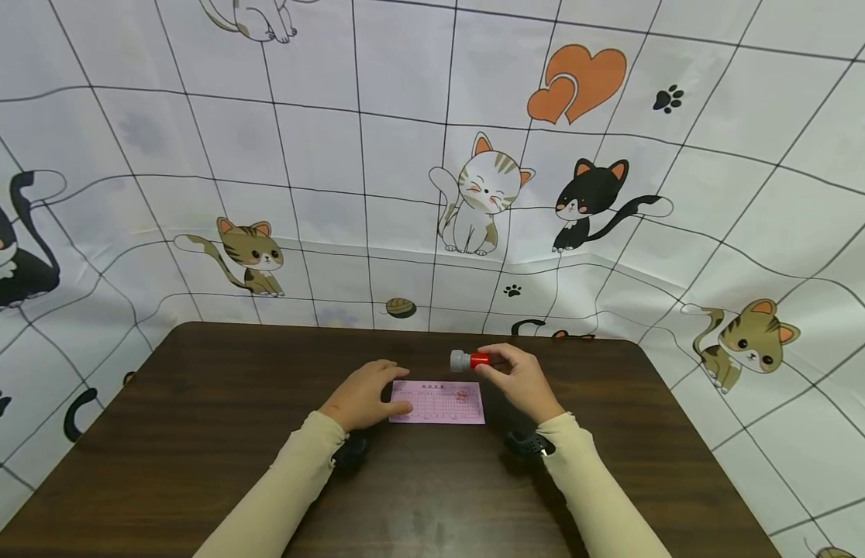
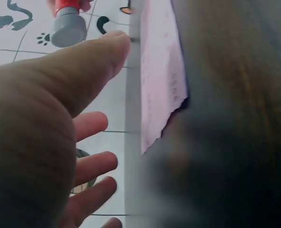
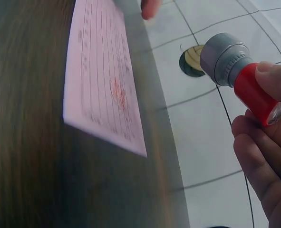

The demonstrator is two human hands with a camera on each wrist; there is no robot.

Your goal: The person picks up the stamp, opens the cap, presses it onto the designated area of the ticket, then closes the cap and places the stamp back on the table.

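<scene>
A pink printed receipt slip (image 1: 438,403) with a red stamp mark near its right end lies on the brown table. My right hand (image 1: 518,380) holds a small stamp with a red body and a grey cap (image 1: 469,360) just above the slip's far right side. In the right wrist view, thumb and fingers pinch the red part of the stamp (image 3: 254,90), grey end pointing away. My left hand (image 1: 368,394) is at the slip's left end, thumb stretched over it. The left wrist view shows its fingers (image 2: 95,166) spread and holding nothing; whether the thumb touches the paper, I cannot tell.
The dark wooden table (image 1: 216,434) has its far edge just beyond my hands. Behind it hangs a white gridded sheet (image 1: 398,139) with cartoon cats, standing close around the table's back and sides. A dark band sits on each wrist.
</scene>
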